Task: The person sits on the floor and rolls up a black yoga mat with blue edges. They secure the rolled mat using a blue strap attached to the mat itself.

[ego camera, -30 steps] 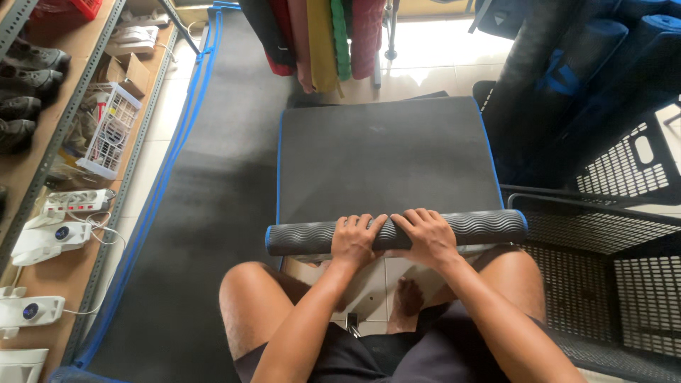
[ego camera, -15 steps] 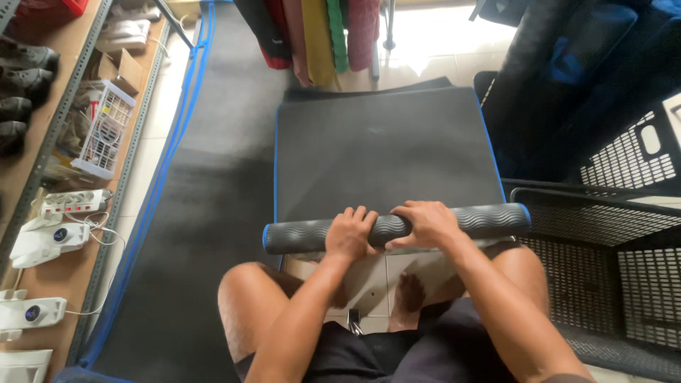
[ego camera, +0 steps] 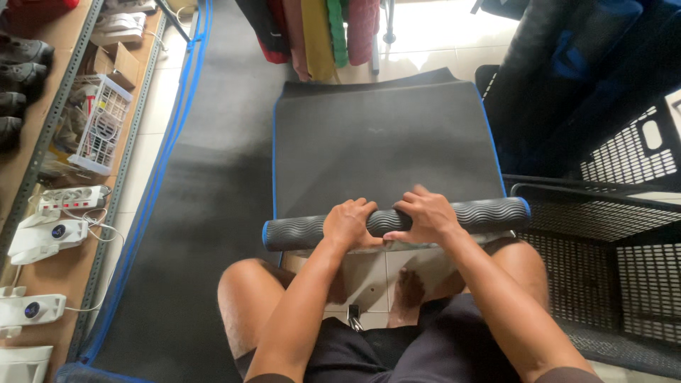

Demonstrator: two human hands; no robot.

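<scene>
A dark grey exercise mat with a blue edge lies flat on the floor ahead of me. Its near end is wound into a tight roll with a wavy ribbed surface. My left hand grips the roll left of its middle, fingers curled over the top. My right hand grips it just beside, right of the middle. Both hands sit side by side on the roll. My bare knees are below the roll, and a foot rests on the tiled floor between them.
A second, longer dark mat lies to the left. A metal shelf at far left holds shoes, a white basket, a power strip and white devices. Black mesh crates stand at right. Coloured rolled mats hang at the top.
The roll has advanced a little up the mat, and both hands have shifted their grip over its top. The camera has tilted slightly.
</scene>
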